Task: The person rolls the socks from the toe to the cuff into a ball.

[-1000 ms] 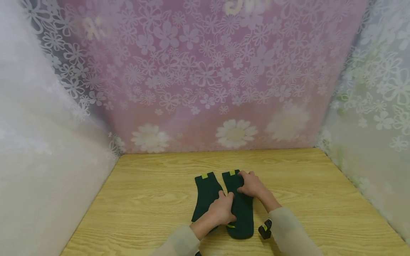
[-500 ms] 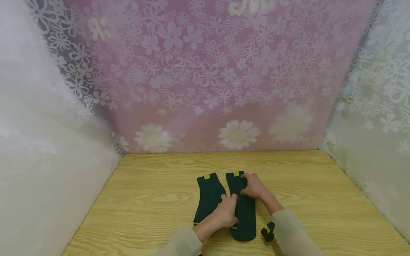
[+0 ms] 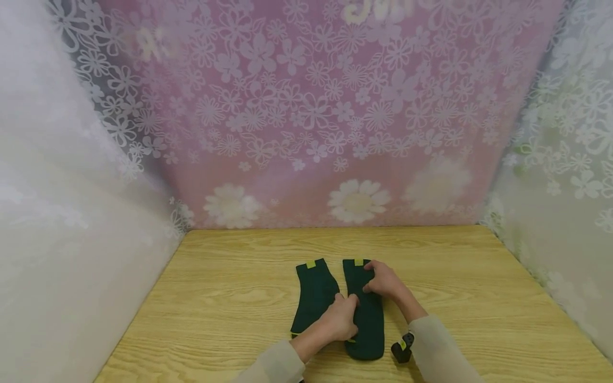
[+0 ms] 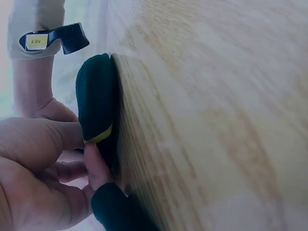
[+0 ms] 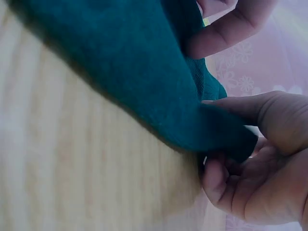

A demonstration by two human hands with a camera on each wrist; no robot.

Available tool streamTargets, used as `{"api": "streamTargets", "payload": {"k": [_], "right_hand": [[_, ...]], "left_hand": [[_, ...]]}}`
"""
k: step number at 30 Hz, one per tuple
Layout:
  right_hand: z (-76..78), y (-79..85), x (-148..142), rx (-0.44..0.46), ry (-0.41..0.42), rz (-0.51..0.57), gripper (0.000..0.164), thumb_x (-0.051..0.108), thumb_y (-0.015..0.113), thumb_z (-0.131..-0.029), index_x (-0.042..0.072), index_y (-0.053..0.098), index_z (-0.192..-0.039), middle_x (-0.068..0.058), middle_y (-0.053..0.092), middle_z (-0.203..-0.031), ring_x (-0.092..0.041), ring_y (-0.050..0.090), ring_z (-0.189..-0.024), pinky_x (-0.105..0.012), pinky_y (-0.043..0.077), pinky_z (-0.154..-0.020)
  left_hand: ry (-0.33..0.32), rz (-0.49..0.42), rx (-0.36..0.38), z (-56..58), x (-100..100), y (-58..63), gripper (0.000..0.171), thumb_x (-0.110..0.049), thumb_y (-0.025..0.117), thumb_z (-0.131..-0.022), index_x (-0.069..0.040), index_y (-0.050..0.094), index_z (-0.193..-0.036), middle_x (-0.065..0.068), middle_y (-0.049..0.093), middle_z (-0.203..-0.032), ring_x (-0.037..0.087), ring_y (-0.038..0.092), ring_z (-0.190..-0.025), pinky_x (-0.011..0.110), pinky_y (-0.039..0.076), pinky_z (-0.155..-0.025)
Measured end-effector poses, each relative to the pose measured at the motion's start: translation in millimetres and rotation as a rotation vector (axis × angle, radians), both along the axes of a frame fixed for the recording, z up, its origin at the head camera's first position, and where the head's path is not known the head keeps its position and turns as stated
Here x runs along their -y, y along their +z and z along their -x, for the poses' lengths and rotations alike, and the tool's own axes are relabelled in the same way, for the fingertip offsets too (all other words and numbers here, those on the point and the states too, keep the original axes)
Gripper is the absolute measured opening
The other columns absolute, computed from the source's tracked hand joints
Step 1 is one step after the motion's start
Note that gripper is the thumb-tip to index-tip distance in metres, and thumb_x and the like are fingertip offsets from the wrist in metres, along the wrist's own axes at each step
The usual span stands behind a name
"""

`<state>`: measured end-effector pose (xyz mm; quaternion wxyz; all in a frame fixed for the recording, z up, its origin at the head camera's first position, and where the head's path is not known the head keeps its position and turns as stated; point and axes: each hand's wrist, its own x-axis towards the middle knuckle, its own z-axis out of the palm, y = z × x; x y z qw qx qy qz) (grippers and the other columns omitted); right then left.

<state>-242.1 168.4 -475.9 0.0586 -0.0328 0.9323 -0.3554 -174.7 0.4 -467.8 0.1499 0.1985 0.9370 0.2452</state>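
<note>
There it is: your right grip [image 3: 385, 282] is pinched on the right sock [image 3: 369, 322] near its far end, while your left grip [image 3: 335, 322] pinches its left edge. That sock lies on the worktop [image 3: 230, 298], the left sock [image 3: 312, 298] just beside it.

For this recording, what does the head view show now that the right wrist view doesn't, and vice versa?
Only the head view: cream fabric sleeves and the black wrist-worn device with a yellow-green label.

Only the right wrist view: the right hand's fingers curled beneath the edge of the dark green knit sock.

Both: that sock, both hands, including the left hand, the wood-grain table and pink floral backdrop.
</note>
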Motion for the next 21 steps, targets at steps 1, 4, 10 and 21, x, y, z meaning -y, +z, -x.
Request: {"api": "streamTargets", "payload": {"k": [1,4,10,21], "right_hand": [[-0.2,-0.5,0,-0.005,0.002,0.003,0.054,-0.004,0.075,-0.076,-0.008,0.056,-0.126,-0.032,0.055,-0.13,-0.042,0.056,-0.111,-0.052,0.049,-0.088],[-0.8,-1.3,-2,-0.022,0.006,0.031,0.056,-0.007,0.07,-0.074,-0.006,0.057,-0.129,-0.033,0.052,-0.134,-0.038,0.058,-0.099,-0.043,0.05,-0.074],[-2.4,-3.2,-7,-0.005,0.025,0.177,0.058,-0.014,0.059,-0.071,-0.006,0.06,-0.128,-0.034,0.047,-0.139,-0.03,0.051,-0.083,-0.034,0.039,-0.061],[-5.1,-1.6,-12,-0.006,0.038,0.24,0.059,-0.011,0.059,-0.076,-0.005,0.057,-0.135,-0.032,0.047,-0.141,-0.039,0.053,-0.111,-0.036,0.042,-0.073]], "left_hand": [[-0.005,0.008,-0.003,0.2,0,-0.4,0.039,-0.003,0.076,-0.083,-0.01,0.058,-0.117,0.013,0.049,-0.108,0.023,0.056,-0.082,0.033,0.051,-0.071],[-0.025,0.029,-0.022,0.3,0,-1.7,0.038,-0.002,0.076,-0.082,-0.011,0.062,-0.116,0.01,0.051,-0.107,0.02,0.055,-0.088,0.032,0.051,-0.076],[-0.079,-0.024,-0.064,0.7,1,-3.8,0.038,0.003,0.075,-0.08,-0.009,0.066,-0.115,0.008,0.053,-0.108,0.017,0.054,-0.097,0.027,0.049,-0.087],[-0.057,-0.417,0.052,5.4,11,-5.8,0.046,0.013,0.065,-0.075,-0.005,0.067,-0.117,0.007,0.058,-0.122,0.016,0.054,-0.111,0.026,0.046,-0.091]]}}
